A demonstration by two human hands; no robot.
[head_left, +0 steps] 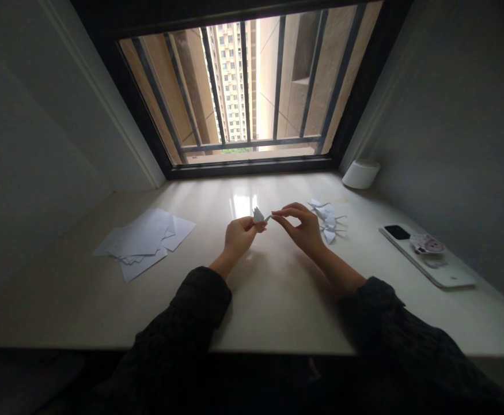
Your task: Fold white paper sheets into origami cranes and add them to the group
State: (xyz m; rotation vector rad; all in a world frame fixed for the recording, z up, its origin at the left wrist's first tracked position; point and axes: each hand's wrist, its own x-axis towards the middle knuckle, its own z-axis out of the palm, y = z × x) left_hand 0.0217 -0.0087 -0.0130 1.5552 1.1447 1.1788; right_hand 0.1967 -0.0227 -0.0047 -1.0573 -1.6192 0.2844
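- Our left grip (241, 233) is pinching a small folded white paper piece (258, 215) between thumb and fingers, above the surface (277, 323) and on the near side of the window (252, 168), roughly facing the middle of its lower frame.
- Our right grip (301, 227) has thumb and forefinger pressed together on the thin point of that same piece, nearer the window's right half (the other fingers curl loosely above).
- We see loose white sheets (143, 233) lying flat in an untidy, overlapping pile, out in front of the window's lower left corner.
- Several folded paper figures (329, 222) with slender points lie bunched in front of the window's lower right corner, just beyond our right wrist (they overlap, so we cannot count them surely).
- A white cylindrical object (361, 174) sits just beside the window's lower right corner, near the wall.
- Farther right and nearer to us than that corner of the window, a pale phone (453, 278) lies back up, with a dark camera block and a round ornament (427, 244) on it.
- We wear dark sleeves (200, 294), both reaching toward the window.
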